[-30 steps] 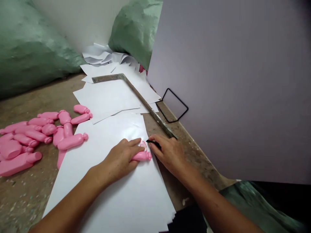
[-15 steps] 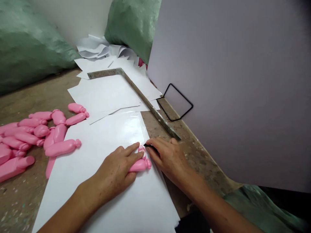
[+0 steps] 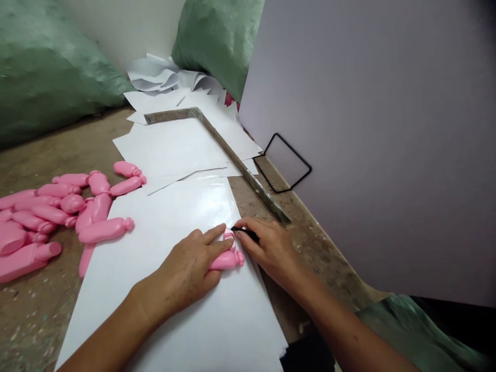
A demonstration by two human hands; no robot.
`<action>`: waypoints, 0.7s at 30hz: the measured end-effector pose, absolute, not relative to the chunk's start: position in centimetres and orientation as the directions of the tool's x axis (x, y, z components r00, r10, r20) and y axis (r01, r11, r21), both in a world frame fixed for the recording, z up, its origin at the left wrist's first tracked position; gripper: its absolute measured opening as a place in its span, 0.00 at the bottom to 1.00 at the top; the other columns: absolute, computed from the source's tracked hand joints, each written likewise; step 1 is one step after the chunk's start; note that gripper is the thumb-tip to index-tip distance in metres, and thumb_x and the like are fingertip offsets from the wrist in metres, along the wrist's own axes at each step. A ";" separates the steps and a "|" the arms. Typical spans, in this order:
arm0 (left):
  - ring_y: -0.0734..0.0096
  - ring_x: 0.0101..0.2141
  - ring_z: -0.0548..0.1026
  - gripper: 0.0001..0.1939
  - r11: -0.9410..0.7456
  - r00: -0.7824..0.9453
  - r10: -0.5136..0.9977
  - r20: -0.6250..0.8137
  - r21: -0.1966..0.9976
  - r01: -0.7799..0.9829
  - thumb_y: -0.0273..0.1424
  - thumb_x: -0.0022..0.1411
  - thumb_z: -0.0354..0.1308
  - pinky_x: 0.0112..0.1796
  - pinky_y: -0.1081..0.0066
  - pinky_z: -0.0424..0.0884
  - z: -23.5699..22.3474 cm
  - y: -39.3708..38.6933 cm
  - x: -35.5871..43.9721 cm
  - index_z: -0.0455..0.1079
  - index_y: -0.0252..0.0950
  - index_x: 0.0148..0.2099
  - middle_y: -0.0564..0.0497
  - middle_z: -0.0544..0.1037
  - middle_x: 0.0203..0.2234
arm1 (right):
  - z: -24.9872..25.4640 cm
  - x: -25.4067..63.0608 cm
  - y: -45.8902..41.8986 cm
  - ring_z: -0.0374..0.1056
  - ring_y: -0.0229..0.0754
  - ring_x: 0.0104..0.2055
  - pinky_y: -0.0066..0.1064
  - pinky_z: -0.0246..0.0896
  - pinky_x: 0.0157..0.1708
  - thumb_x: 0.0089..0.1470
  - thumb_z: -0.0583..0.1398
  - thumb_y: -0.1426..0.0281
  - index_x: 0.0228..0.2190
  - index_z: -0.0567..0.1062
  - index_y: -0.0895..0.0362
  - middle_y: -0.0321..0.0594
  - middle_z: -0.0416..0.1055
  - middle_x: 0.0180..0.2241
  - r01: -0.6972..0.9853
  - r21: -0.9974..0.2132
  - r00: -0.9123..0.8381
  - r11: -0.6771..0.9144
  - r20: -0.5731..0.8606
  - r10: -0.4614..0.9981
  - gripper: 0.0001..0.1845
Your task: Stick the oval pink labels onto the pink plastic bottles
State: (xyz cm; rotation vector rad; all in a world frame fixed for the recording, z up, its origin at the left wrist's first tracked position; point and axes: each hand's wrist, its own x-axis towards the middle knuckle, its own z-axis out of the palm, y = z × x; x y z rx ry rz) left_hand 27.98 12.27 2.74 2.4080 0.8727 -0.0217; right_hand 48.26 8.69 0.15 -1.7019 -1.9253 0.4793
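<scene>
My left hand (image 3: 191, 266) is closed over a small pink plastic bottle-shaped piece (image 3: 228, 260), holding it down on a stack of white sheets (image 3: 170, 217). Its knobbed end sticks out to the right of my fingers. Just beyond it, my index and middle fingertips lie at a pink-and-white label (image 3: 228, 236), whose print is too small to read. My right hand (image 3: 267, 248) pinches a thin black pointed tool (image 3: 248, 232), its tip at the label's upper right edge. Most of the tool is hidden in my fingers, and its exact kind is unclear.
Several loose pink pieces (image 3: 54, 206) lie at the left, one (image 3: 104, 230) resting on the sheets' edge. A bent metal bar (image 3: 232, 155) crosses papers behind. A black wire frame (image 3: 292, 160) stands by the grey panel (image 3: 368, 129). Green sacks (image 3: 50, 77) border the back.
The view has shifted slightly. The label's top edge now shows whiter beside the black tool's tip. Both hands keep their holds in nearly the same place.
</scene>
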 end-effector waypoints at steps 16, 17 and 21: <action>0.58 0.44 0.71 0.19 0.121 0.427 0.837 -0.342 0.876 0.466 0.44 0.61 0.57 0.48 0.59 0.66 4.0 13.3 26.9 0.69 0.41 0.51 0.51 0.74 0.41 | 5.1 47.4 3.2 0.76 0.46 0.39 0.35 0.70 0.38 0.49 0.68 0.63 0.42 0.83 0.47 0.38 0.81 0.39 0.253 -0.959 -0.078 -0.131 -0.155 0.985 0.16; 0.58 0.44 0.71 0.18 0.128 0.404 0.852 -0.333 0.881 0.455 0.43 0.61 0.58 0.48 0.59 0.66 3.8 13.2 27.0 0.69 0.41 0.49 0.51 0.74 0.40 | 5.2 47.4 2.9 0.75 0.45 0.39 0.34 0.69 0.38 0.48 0.68 0.63 0.38 0.83 0.49 0.37 0.81 0.37 0.188 -0.974 -0.006 -0.126 -0.129 0.992 0.12; 0.61 0.44 0.73 0.18 0.151 0.331 0.899 -0.289 0.911 0.384 0.41 0.61 0.57 0.48 0.59 0.67 4.3 11.4 26.8 0.66 0.41 0.52 0.51 0.73 0.42 | 4.5 46.9 2.2 0.70 0.40 0.33 0.32 0.65 0.35 0.47 0.69 0.63 0.26 0.79 0.53 0.36 0.75 0.29 0.031 -0.998 0.196 -0.056 -0.049 0.979 0.07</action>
